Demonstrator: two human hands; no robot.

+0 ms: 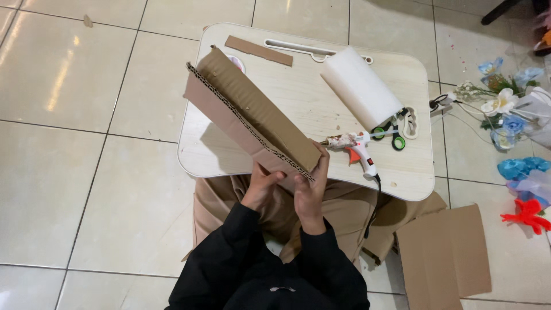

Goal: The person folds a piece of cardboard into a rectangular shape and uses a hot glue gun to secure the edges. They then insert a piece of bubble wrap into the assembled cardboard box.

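While both hands, left hand (261,186) and right hand (311,192), are pinching its near end closed, the folded cardboard piece (249,115) is looking light, stiff, crushable.

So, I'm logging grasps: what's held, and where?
Both hands, left hand and right hand, grip the long folded brown corrugated cardboard piece at its near end.
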